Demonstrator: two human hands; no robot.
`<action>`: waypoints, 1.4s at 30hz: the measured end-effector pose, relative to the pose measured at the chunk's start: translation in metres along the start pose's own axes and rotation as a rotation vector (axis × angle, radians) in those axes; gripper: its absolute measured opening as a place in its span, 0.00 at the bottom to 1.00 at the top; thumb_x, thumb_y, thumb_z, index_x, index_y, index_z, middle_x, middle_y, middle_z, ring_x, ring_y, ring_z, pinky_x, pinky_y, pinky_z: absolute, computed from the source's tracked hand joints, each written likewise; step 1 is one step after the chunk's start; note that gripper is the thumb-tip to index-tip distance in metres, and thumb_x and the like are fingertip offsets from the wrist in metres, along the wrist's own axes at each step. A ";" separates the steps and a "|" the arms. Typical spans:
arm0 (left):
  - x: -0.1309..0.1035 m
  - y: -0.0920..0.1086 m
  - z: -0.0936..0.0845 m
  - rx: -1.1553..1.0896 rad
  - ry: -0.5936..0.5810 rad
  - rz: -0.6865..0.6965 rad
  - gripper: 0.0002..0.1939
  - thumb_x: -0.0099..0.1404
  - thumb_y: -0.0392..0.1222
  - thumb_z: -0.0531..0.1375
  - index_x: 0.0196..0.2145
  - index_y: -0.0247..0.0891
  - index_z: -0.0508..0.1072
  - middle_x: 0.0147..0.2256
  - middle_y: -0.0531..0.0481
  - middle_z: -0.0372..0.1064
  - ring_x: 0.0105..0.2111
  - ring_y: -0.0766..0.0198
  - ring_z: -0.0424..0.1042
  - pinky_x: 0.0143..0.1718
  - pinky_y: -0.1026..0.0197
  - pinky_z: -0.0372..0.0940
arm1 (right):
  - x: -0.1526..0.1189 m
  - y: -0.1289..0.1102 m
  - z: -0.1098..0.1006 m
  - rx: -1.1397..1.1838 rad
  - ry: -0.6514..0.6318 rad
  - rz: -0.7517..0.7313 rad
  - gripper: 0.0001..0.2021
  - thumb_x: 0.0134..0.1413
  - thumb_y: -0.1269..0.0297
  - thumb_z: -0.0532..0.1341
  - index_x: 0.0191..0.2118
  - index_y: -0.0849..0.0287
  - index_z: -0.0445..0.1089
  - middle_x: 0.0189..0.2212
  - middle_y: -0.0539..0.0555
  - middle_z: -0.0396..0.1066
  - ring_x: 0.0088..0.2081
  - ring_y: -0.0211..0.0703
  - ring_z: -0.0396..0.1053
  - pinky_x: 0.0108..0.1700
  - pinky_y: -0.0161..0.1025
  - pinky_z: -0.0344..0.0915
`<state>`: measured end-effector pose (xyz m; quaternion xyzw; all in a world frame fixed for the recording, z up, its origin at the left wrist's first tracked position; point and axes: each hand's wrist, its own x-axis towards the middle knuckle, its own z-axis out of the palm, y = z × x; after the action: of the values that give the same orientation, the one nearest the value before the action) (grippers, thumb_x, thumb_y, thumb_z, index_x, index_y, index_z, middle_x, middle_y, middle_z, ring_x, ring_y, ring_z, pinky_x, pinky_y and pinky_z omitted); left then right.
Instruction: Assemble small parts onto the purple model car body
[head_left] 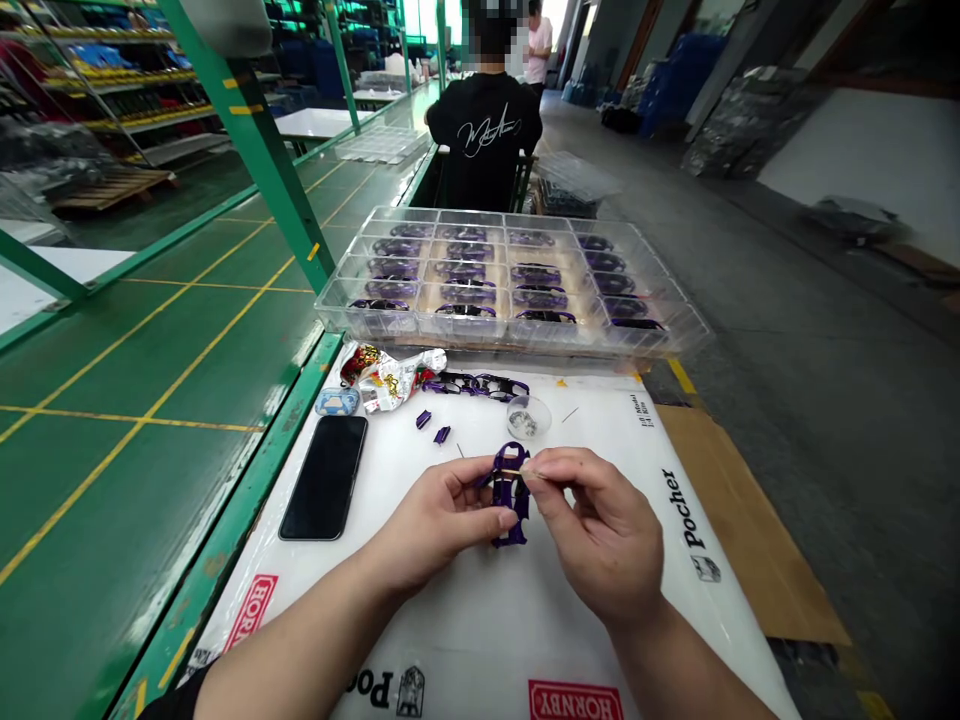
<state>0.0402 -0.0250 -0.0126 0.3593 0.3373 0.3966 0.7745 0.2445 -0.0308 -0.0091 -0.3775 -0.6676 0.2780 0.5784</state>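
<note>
Over the white printed sheet, my left hand grips a purple car-body-like frame between thumb and fingers, the frame standing lengthwise away from me. My right hand pinches a thin yellowish stick whose far end lies across the upper part of the frame. Beyond the hands is a small round clear dish with tiny pieces in it. Two small purple parts lie left of the dish. More purple and black frames lie in a row behind it.
A black phone lies at the left, with a crumpled wrapper and a small blue item behind it. A clear compartment tray of purple parts spans the back. Green post at left; a seated person ahead.
</note>
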 end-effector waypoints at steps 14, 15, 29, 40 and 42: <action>-0.001 0.003 0.004 0.101 -0.032 0.019 0.31 0.63 0.50 0.82 0.60 0.37 0.87 0.40 0.43 0.84 0.39 0.56 0.79 0.44 0.56 0.71 | 0.007 -0.002 0.004 -0.181 -0.031 -0.055 0.12 0.73 0.76 0.70 0.52 0.50 0.80 0.46 0.51 0.85 0.46 0.43 0.85 0.47 0.37 0.82; -0.001 0.003 0.003 0.108 -0.026 0.002 0.32 0.64 0.50 0.82 0.62 0.36 0.87 0.38 0.44 0.83 0.37 0.58 0.78 0.42 0.57 0.70 | 0.007 -0.001 0.004 -0.195 -0.028 -0.054 0.11 0.73 0.76 0.70 0.52 0.50 0.80 0.46 0.51 0.85 0.46 0.43 0.84 0.46 0.37 0.81; 0.000 -0.001 0.002 0.204 0.016 -0.035 0.33 0.68 0.48 0.76 0.67 0.34 0.82 0.32 0.47 0.80 0.32 0.61 0.76 0.31 0.64 0.70 | 0.009 0.001 0.003 -0.244 -0.056 -0.160 0.17 0.71 0.80 0.70 0.56 0.49 0.80 0.47 0.53 0.84 0.50 0.50 0.83 0.57 0.51 0.81; 0.001 -0.002 0.004 0.300 0.024 0.016 0.30 0.71 0.44 0.71 0.68 0.36 0.82 0.29 0.51 0.75 0.26 0.65 0.70 0.28 0.65 0.69 | 0.005 0.005 0.002 -0.306 -0.100 -0.142 0.16 0.74 0.77 0.70 0.58 0.50 0.80 0.54 0.55 0.86 0.58 0.49 0.85 0.65 0.48 0.81; 0.001 -0.003 0.005 0.276 0.030 0.009 0.31 0.70 0.44 0.72 0.68 0.36 0.82 0.30 0.50 0.76 0.27 0.64 0.72 0.29 0.64 0.72 | 0.005 0.005 0.001 -0.328 -0.093 -0.140 0.15 0.75 0.76 0.70 0.58 0.50 0.80 0.55 0.55 0.86 0.58 0.49 0.85 0.64 0.49 0.82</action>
<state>0.0456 -0.0266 -0.0126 0.4581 0.3987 0.3554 0.7105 0.2438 -0.0238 -0.0111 -0.4063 -0.7546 0.1417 0.4954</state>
